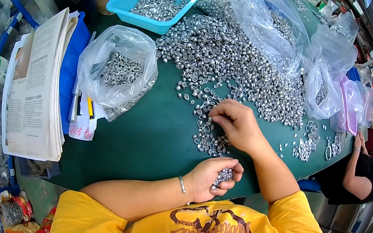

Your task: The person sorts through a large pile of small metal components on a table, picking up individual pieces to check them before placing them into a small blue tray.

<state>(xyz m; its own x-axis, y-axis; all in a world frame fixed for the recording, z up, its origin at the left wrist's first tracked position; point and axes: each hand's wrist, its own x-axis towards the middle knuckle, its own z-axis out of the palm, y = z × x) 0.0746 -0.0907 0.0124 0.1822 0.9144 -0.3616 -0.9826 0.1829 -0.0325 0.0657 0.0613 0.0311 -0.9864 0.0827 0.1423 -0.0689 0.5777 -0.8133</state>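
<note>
My left hand [203, 179] is cupped near the table's front edge, fingers curled around a clump of small silver metal pieces [223, 177]. Further out, my right hand [240, 125] has its thumb and forefinger pinched together beside the loose edge of a big heap of rounded, hollow metal pieces [213, 40]. Whatever lies between those fingertips is too small to make out. Just left of the right hand, a smaller scatter of the same pieces [207, 142] runs down toward my left hand.
A clear bag of metal rings [117, 73] stands left, beside papers [28, 92] on a blue bin [72, 56]. Behind sits a light-blue basket [162, 21] with metal pieces. Plastic bags [269, 22] edge the heap at right. Other people sit at far right and lower right.
</note>
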